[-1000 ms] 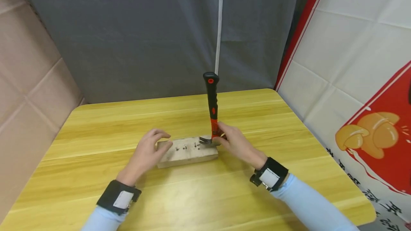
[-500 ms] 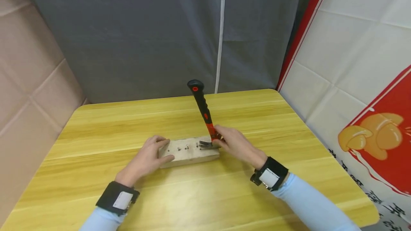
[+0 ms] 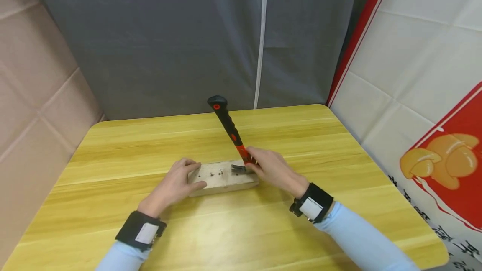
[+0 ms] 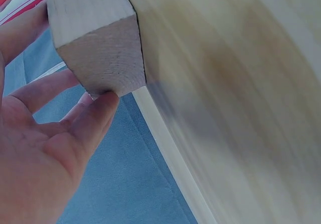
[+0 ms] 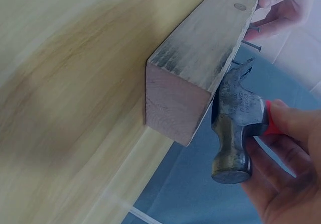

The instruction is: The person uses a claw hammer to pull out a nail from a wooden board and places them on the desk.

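A pale wooden block (image 3: 226,187) lies on the table with several nails (image 3: 212,174) standing out of its top. My left hand (image 3: 171,185) grips its left end, thumb on the near side and fingers at the far side; the left wrist view shows the fingertips against the block (image 4: 100,58). With my right hand (image 3: 273,171) I hold a claw hammer (image 3: 229,126) low on its red neck. Its black handle leans up and to the left. The hammer head (image 5: 235,113) lies against the nailed face, claw pointing toward the nails (image 5: 252,46).
The yellow wood-grain table (image 3: 124,154) reaches back to a grey curtain (image 3: 169,45). A pale panel (image 3: 34,74) stands at the left, and a white printed sheet (image 3: 406,53) with red areas hangs at the right.
The hammer handle has tipped from nearly upright over to the left, while its head stays on the block. My left hand has come down onto the block's left end.
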`<state>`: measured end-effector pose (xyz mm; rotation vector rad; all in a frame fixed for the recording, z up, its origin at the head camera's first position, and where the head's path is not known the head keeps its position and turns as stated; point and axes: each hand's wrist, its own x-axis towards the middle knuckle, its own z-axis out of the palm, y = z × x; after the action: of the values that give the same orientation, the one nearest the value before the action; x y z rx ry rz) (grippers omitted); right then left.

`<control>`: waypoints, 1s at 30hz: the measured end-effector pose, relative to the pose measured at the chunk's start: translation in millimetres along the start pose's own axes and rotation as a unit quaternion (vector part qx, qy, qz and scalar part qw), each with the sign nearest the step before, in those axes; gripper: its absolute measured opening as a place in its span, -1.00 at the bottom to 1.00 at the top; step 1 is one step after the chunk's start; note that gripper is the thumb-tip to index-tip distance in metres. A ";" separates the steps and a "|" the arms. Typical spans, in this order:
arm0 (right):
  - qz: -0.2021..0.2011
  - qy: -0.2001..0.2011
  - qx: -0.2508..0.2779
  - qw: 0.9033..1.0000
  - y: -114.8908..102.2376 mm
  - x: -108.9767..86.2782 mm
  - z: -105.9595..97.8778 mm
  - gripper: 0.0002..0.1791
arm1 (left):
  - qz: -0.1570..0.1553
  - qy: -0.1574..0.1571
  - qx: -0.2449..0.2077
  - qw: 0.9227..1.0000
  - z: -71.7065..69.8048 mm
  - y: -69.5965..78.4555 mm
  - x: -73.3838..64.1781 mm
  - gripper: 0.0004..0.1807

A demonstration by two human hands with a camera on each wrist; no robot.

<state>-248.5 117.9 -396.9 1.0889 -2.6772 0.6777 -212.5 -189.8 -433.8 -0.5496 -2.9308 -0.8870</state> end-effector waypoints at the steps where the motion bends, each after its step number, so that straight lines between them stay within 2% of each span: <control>1: 0.000 -0.001 0.001 1.000 -0.6 0.5 0.6 -0.79 | -0.001 0.001 0.000 1.000 0.1 0.1 0.1 -0.28; 13: 0.010 0.015 0.052 0.998 -3.8 2.4 10.3 -0.78 | -0.014 -0.004 -0.005 1.000 0.1 2.7 0.5 -0.27; 21: 0.042 0.025 0.137 0.989 -1.0 -0.5 12.4 -0.73 | -0.010 0.000 -0.006 1.000 -1.0 2.9 0.8 -0.27; 30: 0.048 0.037 0.167 0.984 1.9 -4.6 13.5 -0.74 | -0.013 -0.005 -0.006 1.000 -1.2 1.7 1.2 -0.28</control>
<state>-246.4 115.5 -410.9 0.9830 -2.6268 1.1939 -213.1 -188.7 -431.8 -0.5179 -2.9497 -0.9082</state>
